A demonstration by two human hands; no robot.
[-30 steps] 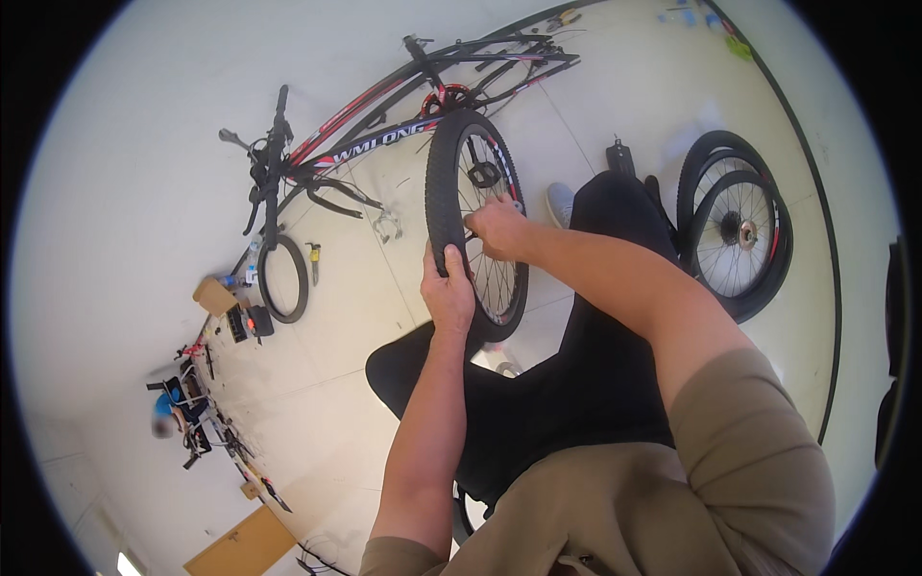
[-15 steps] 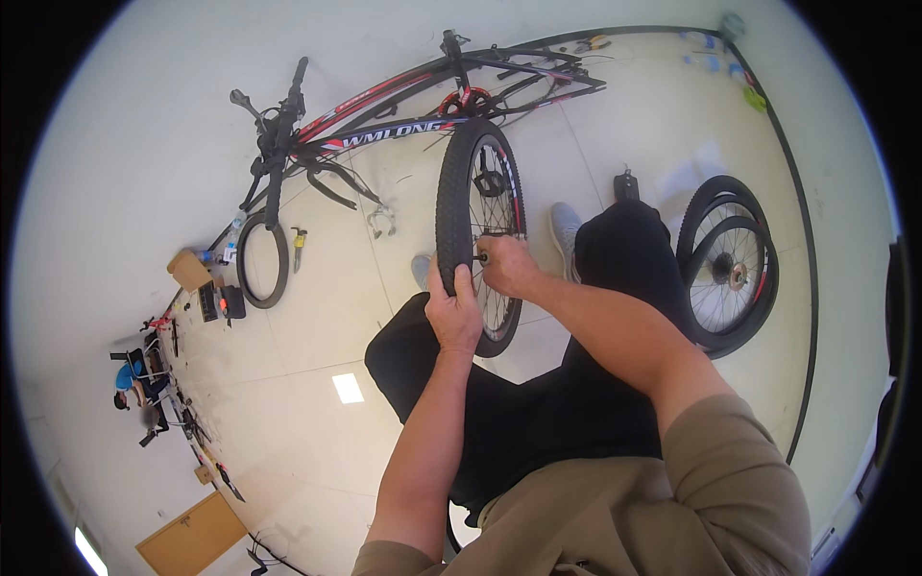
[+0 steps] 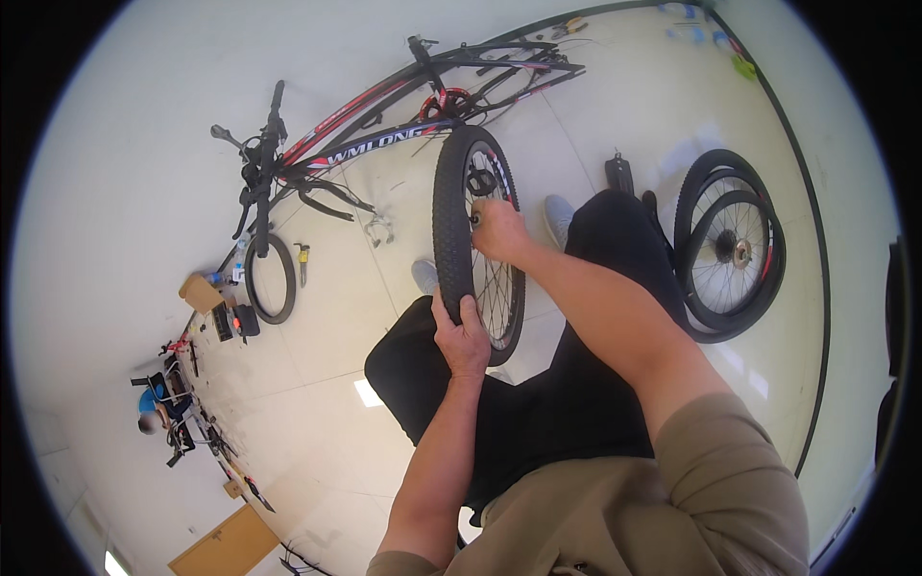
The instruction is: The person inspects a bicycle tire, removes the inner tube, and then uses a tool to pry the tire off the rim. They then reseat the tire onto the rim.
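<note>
A bicycle wheel point(image 3: 454, 216) with a knobby black tyre stands upright between my knees. My left hand point(image 3: 463, 341) is wrapped round the near part of its tyre, thumb on top. Farther along, on the wheel's right side, my right hand point(image 3: 500, 230) is closed by the rim and spokes. A small dark round end pokes out of that fist beside the tyre; the rest of what it holds is hidden by the fingers.
A bicycle frame point(image 3: 384, 142) with handlebars lies ahead. A second wheel point(image 3: 730, 252) with a loose tyre lies right, a bare tyre point(image 3: 271, 278) left beside a yellow-handled tool point(image 3: 303, 263). Farther left are a cardboard box point(image 3: 200, 293) and another person point(image 3: 154, 408).
My right hand has moved forward along the rim, away from my left hand. My left hand has shifted slightly nearer to me, still on the tyre. The whole view has turned a little.
</note>
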